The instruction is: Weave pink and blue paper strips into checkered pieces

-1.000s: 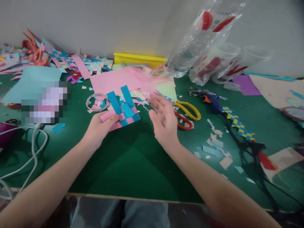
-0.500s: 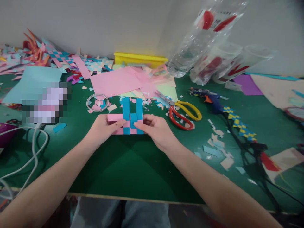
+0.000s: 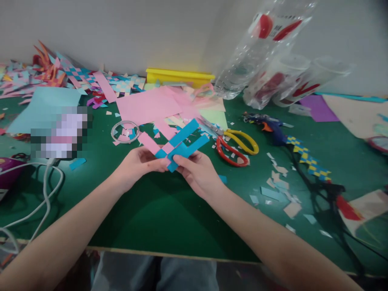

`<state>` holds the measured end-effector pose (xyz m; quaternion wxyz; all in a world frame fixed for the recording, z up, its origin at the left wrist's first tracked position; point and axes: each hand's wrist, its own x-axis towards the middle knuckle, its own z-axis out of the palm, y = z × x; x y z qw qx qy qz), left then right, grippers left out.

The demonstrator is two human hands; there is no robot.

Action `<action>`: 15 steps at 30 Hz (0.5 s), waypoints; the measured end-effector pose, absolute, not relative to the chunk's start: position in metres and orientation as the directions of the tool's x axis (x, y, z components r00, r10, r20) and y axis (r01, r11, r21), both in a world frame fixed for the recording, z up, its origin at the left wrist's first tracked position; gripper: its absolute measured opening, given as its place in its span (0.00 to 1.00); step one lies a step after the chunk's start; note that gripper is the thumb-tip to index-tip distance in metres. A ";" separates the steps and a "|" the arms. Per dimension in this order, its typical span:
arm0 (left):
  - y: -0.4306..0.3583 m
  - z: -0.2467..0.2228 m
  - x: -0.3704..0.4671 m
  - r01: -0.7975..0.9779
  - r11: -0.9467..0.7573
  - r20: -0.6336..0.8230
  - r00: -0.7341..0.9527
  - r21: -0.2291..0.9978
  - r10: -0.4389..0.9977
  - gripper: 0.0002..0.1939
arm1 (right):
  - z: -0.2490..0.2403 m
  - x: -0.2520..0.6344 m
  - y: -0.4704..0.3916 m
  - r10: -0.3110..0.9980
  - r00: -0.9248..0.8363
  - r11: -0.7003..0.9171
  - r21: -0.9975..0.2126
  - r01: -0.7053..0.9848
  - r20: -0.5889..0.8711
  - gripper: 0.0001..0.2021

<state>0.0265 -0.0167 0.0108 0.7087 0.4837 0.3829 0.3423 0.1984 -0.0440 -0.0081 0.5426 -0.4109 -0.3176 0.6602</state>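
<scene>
Pink and blue woven paper strips (image 3: 182,150) are held between both hands above the green table, turned diagonally. Pink ends point to the upper left and blue ends to the upper right. My left hand (image 3: 141,161) grips the lower left side, its thumb near the bottom corner. My right hand (image 3: 194,167) pinches the lower right part, with the thumb on top of a blue strip. Both hands' fingers are partly hidden under the paper. Just beyond the strips lie pink sheets (image 3: 145,106) and small paper scraps.
Scissors (image 3: 233,145) with red and yellow handles lie right of the hands. A clear tape ring (image 3: 125,132) is at the left, near a phone (image 3: 65,133) with a white cable (image 3: 45,194). A glue gun (image 3: 274,131), plastic bottle (image 3: 239,60) and cups (image 3: 297,81) stand or lie at the right.
The woven strips have turned from upright to diagonal, their blue ends swinging right. Both hands have shifted closer together at the lower edge. A blue piece now shows beside my right wrist.
</scene>
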 end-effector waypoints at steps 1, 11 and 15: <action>-0.018 0.011 0.027 -0.089 0.269 -0.197 0.475 0.959 0.858 0.15 | -0.008 0.197 -0.045 0.977 -0.090 -0.212 -0.870 -0.444 -0.193 0.15; -0.017 0.011 0.028 0.014 0.127 -0.123 0.372 0.992 0.920 0.14 | -0.007 0.200 -0.046 0.991 -0.114 -0.093 -0.970 -0.224 -0.068 0.16; -0.016 0.008 0.027 0.040 0.129 -0.135 0.301 0.991 0.944 0.11 | -0.010 0.205 -0.039 1.000 0.009 -0.019 -0.974 -0.225 -0.022 0.16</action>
